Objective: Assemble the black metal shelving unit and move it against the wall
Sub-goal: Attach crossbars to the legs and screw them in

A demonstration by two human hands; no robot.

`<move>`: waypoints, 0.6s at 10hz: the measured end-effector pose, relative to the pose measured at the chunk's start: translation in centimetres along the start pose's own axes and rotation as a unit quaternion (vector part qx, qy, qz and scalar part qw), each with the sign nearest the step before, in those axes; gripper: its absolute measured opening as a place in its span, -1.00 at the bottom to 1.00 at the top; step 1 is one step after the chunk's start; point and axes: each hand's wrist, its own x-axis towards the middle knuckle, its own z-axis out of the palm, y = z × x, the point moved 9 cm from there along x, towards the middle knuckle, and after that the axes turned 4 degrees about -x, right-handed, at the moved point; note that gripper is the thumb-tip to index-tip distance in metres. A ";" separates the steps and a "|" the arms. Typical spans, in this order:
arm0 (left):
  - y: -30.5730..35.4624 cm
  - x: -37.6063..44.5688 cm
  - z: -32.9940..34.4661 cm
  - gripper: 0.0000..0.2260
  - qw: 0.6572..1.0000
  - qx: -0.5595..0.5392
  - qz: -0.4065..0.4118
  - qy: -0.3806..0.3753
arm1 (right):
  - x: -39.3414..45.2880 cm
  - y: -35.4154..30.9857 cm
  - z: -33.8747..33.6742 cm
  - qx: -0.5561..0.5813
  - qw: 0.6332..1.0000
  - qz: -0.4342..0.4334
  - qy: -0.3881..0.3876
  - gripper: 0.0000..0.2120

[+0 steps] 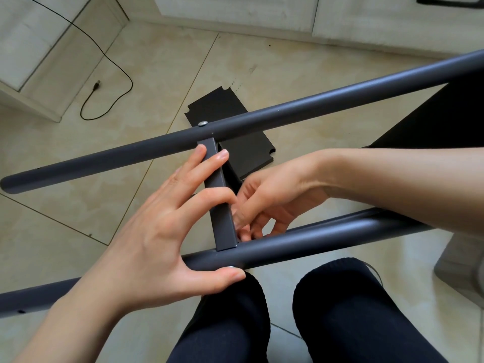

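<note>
Two round tubes [262, 119] joined by crossbar [218, 195]; our left hand [162, 231] grips crossbar and near tube; right hand [264, 203] fingers curled beneath, grasp unclear.

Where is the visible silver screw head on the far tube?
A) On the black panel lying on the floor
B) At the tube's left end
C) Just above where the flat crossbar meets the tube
C: the silver screw head sits on the far tube directly above the crossbar joint.
</note>
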 end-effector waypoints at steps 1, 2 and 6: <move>0.0 0.0 0.0 -0.41 1.000 -0.003 0.000 0.000 | 0.2 0.4 0.0 -0.023 1.000 0.014 0.008 -0.75; 0.0 0.0 0.0 -0.41 1.000 -0.003 -0.001 0.000 | 0.5 0.4 0.0 -0.028 0.999 0.012 0.019 -0.63; -0.1 0.1 0.0 -0.41 1.000 -0.003 0.001 0.002 | 0.2 0.4 0.1 -0.033 0.999 0.025 0.023 -0.69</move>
